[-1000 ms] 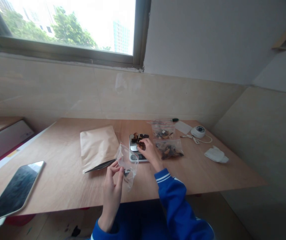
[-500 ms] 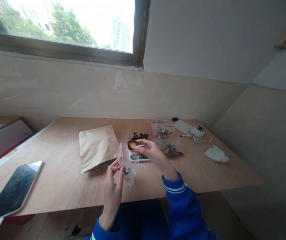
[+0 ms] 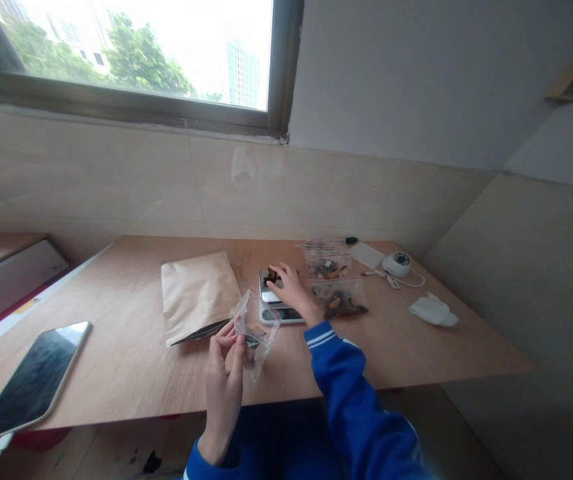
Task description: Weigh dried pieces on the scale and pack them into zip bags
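In my left hand a clear zip bag is pinched by its edge, its mouth tilted upward. Dried mushroom pieces show through the plastic. My right hand is over the plate of a small digital kitchen scale, thumb and fingers apart around a dark dried mushroom. A firm grip on it is not visible. The hand partly hides the plate and whatever else lies there.
A kraft paper pouch lies left of the bag. Filled zip bags rest right of the scale, near a marker, white card, white camera and crumpled tissue. A phone is at the left.
The dried mushroom that my right hand held above the bag has gone into it. My right hand has moved away to the scale plate. My left hand still holds the bag.
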The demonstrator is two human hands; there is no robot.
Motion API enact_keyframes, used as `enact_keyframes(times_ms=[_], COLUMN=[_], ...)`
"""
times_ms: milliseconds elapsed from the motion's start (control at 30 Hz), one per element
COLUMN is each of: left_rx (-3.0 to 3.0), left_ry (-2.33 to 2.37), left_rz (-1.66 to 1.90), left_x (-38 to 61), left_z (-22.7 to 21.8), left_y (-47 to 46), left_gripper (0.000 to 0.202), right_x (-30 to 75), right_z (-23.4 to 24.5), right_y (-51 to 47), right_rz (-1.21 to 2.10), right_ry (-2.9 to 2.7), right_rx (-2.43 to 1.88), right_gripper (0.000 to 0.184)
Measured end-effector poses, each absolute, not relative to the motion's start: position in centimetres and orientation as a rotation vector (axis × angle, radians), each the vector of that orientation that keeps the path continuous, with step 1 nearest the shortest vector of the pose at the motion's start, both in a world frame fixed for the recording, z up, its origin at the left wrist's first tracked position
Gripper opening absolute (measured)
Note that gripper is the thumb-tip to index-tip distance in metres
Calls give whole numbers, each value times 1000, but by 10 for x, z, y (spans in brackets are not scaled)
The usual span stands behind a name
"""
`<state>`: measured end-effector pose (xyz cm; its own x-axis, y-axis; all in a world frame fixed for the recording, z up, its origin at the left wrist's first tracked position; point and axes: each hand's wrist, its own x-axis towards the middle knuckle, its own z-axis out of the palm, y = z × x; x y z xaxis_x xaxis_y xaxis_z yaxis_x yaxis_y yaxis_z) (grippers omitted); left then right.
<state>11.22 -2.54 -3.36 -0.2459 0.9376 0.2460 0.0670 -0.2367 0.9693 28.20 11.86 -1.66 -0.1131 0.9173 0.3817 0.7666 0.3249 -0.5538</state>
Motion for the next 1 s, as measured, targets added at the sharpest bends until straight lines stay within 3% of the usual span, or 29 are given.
enact_keyframes(times_ms=[267,667,800,1000], left_rx=[1273,1311,1298,1261], left_ry=[1357,1324,1317,1323], left_rz=[1554,1558,1548,1549], left_x=[109,110,110,111], left_z=[-25,-31,-32,-33], left_y=[-28,-27,-27,-27], left_gripper=[24,23,23,24], right_x=[268,287,289,287], right_z=[-42,-40,-31,10], right_y=[137,125,120,89], right_rz=[84,255,420,824], right_ry=[-1962,-1820,-1535,-1386], right_rx=[-1707,-1485,-1398,-1077], right_gripper=[35,25,17,31])
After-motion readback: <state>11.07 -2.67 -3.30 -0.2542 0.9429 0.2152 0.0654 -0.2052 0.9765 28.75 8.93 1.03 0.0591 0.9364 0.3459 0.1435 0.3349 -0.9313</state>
